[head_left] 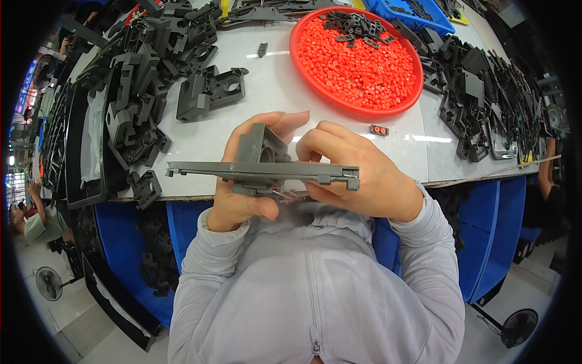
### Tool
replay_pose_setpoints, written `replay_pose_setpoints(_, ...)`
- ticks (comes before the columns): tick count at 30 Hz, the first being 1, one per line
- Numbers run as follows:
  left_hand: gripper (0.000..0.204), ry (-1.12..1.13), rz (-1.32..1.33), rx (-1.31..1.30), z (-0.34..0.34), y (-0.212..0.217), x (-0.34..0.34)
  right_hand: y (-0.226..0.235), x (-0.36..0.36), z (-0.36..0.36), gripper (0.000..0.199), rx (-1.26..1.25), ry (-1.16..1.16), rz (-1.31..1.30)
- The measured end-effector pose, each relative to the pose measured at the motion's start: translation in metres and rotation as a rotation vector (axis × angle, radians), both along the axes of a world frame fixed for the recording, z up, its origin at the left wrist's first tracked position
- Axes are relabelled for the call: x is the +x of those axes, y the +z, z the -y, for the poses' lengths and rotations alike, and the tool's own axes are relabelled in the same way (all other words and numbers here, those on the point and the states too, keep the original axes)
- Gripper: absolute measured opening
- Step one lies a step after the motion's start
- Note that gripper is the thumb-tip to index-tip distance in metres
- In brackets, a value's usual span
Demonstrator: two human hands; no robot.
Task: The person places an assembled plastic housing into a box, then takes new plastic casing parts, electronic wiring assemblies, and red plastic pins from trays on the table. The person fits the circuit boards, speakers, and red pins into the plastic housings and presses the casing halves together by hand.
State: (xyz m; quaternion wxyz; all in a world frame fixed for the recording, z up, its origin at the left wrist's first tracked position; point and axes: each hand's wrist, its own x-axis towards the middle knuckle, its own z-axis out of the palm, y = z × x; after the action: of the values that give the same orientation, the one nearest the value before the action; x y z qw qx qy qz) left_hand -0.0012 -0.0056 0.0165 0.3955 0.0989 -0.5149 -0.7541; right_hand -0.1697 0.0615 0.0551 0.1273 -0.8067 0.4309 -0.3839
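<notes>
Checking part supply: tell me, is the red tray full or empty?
Nearly full: small red pieces cover the red tray, with black parts heaped at its far edge.

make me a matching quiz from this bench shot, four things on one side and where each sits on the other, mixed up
Things:
1. grey plastic frame part
2. round red tray
3. blue bin
4. small black piece with red inserts

Places:
A. far edge of the table, behind the red tray
B. held in both hands
C. on the white tabletop just beyond the right hand
D. centre of the table, full of red pellets

Pairs: 1-B, 2-D, 3-A, 4-C
</notes>
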Motion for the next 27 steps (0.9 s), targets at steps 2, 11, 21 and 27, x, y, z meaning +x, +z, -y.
replay_pose_setpoints(2,0.107,0.018,0.023,0.007,-0.001,0.000,0.000,0.004,0.001,-0.001,0.015,0.045,0.003,-0.078)
replay_pose_setpoints(11,0.105,0.177,0.049,0.093,-0.006,0.002,-0.001,-0.022,0.009,0.001,0.030,-0.088,-0.052,0.074)
replay_pose_setpoints(21,0.101,0.167,0.025,0.244,-0.007,-0.002,0.000,-0.048,0.016,-0.006,0.029,0.107,-0.074,0.348)
replay_pose_setpoints(27,0.109,0.140,0.102,0.094,0.005,0.006,0.001,-0.060,0.021,-0.013,0.037,0.540,-0.080,1.150)
